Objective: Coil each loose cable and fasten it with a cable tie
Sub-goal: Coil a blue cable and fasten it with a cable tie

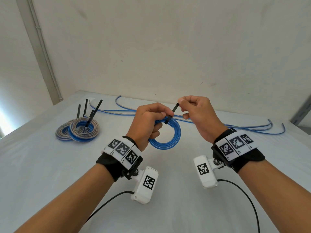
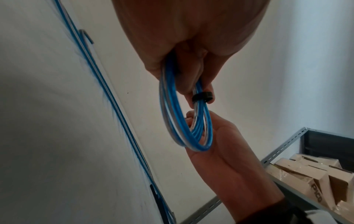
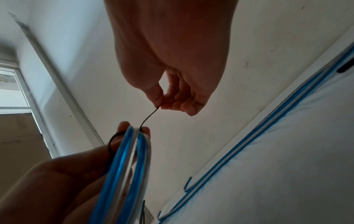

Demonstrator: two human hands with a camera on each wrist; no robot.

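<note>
A blue and silver cable coil [image 1: 168, 137] hangs above the white table, gripped at its upper left by my left hand [image 1: 149, 121]. A black cable tie [image 1: 171, 115] loops round the coil's top strands. My right hand [image 1: 190, 106] pinches the tie's free tail between thumb and forefinger and holds it up and to the right. In the left wrist view the tie's head [image 2: 203, 97] sits on the coil [image 2: 184, 121] beside my fingertips. In the right wrist view the thin tail [image 3: 149, 118] runs from my fingertips down to the coil [image 3: 126, 166].
Two tied coils [image 1: 79, 130] with black tie tails sticking up lie at the table's left. Loose blue and silver cables [image 1: 235, 126] stretch along the far edge by the wall. A metal shelf with cardboard boxes [image 2: 306, 174] stands to the right.
</note>
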